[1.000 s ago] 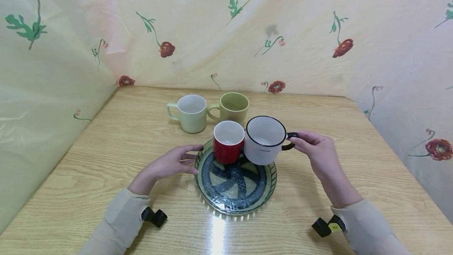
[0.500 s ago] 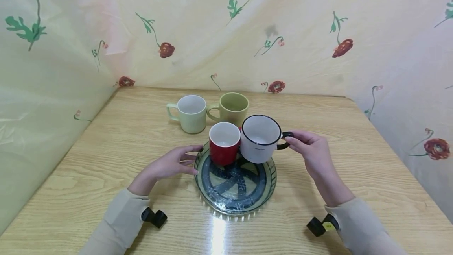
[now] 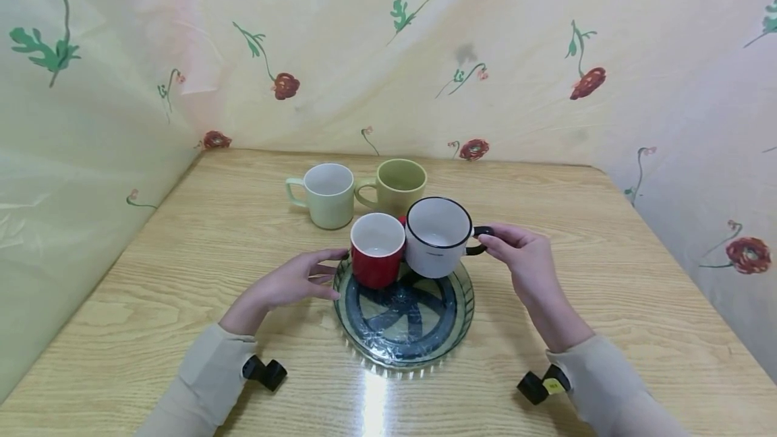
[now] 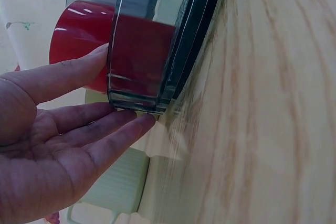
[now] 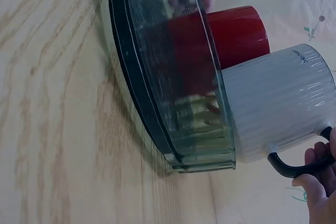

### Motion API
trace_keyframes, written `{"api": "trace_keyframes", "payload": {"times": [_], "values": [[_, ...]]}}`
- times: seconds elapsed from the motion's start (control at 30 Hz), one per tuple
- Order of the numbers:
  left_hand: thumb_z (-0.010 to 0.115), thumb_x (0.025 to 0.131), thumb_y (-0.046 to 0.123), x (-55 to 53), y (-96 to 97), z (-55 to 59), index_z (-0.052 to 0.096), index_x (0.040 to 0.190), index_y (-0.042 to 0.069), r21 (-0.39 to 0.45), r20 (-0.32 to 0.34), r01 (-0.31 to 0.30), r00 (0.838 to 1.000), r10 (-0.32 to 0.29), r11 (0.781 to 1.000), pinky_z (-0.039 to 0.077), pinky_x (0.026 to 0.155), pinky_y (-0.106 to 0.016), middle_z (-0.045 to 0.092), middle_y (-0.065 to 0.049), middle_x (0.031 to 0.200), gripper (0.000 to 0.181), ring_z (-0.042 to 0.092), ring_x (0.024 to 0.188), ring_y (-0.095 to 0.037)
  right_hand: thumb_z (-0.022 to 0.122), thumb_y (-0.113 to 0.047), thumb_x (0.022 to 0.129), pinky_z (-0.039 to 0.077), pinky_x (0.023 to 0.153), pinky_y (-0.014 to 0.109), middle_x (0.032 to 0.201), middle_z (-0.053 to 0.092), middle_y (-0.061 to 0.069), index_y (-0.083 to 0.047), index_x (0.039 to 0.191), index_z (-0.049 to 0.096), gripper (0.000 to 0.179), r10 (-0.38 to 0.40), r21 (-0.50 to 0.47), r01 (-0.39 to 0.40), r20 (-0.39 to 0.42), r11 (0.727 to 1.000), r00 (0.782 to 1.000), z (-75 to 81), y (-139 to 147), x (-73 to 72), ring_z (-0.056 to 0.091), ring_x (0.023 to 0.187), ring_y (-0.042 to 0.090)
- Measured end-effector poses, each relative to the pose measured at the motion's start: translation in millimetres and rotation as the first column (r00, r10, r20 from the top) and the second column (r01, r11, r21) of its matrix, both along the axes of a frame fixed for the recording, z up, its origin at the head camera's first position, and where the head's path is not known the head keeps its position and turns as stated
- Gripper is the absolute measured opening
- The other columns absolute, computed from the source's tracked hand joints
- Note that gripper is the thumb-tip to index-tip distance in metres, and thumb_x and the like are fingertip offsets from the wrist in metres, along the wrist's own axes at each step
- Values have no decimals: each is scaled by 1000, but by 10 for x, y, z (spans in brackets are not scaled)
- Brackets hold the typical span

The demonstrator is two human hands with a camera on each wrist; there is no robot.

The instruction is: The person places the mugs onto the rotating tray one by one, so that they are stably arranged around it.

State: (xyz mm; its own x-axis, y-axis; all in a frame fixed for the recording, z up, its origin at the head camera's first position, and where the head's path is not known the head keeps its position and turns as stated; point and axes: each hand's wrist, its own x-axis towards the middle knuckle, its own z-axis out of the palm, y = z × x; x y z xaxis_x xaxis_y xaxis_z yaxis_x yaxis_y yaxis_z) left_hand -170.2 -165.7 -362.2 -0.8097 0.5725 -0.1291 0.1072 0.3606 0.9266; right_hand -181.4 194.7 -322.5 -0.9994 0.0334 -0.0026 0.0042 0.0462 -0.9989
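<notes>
My right hand [image 3: 523,253] pinches the black handle of a white enamel mug [image 3: 434,260] with a black rim. The mug is upright over the back right of a round glass dish [image 3: 400,363], and in the right wrist view its base shows at the dish's rim. Inside the dish, at its back left, stands a red mug [image 3: 375,270] with a white interior, close beside the enamel mug. My left hand [image 3: 297,280] is at the dish's left side, thumb and fingers spread and nearly straight; in the left wrist view the fingertips [image 4: 149,121] meet the glass wall.
Behind the dish stand a pale green mug [image 3: 330,206] and an olive green mug [image 3: 402,184], side by side on the wooden table [image 3: 152,275]. A flower-patterned cloth [image 3: 340,52] hangs along the back and sides.
My right hand has moved the enamel mug left across the back of the dish. The red mug has shifted left and slightly nearer inside the dish. My left hand has stayed in place.
</notes>
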Motion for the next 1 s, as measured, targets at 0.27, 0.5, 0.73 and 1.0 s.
{"api": "trace_keyframes", "payload": {"times": [0.27,0.5,0.73,1.0], "values": [[68,87,2,0,-1,-1,30,146,-9,3,-5,6,1000,-6,1000,40,111,-52,32,-29,152,71,44,132,-47,68,-3,88,57,74,11,79,72,-18,-32,76,74,32,-5,-17,5,5,1000,1000,-19,-50,-9,67,80,-5],[69,87,3,-4,-1,4,31,146,-9,-6,-14,7,1000,-8,1000,39,111,-52,34,-29,151,71,45,132,-47,68,-4,88,57,75,12,78,71,-19,-33,76,73,32,-17,-13,17,1,1000,1000,-42,-88,-28,67,80,-5],[70,86,2,-10,4,-10,31,145,-11,8,5,-6,1000,6,1000,39,112,-50,33,-29,152,72,43,133,-47,68,-4,89,56,76,11,78,72,-19,-33,77,72,32,-14,-6,14,-13,1000,1000,-51,-149,-47,66,81,-5],[70,85,1,-4,23,-16,32,144,-13,18,10,-12,1000,12,1000,40,111,-49,35,-30,150,71,45,132,-47,67,-2,89,56,76,12,77,71,-20,-31,77,71,31,-11,6,11,-7,1000,1000,-55,-225,-52,66,81,-5]]}}
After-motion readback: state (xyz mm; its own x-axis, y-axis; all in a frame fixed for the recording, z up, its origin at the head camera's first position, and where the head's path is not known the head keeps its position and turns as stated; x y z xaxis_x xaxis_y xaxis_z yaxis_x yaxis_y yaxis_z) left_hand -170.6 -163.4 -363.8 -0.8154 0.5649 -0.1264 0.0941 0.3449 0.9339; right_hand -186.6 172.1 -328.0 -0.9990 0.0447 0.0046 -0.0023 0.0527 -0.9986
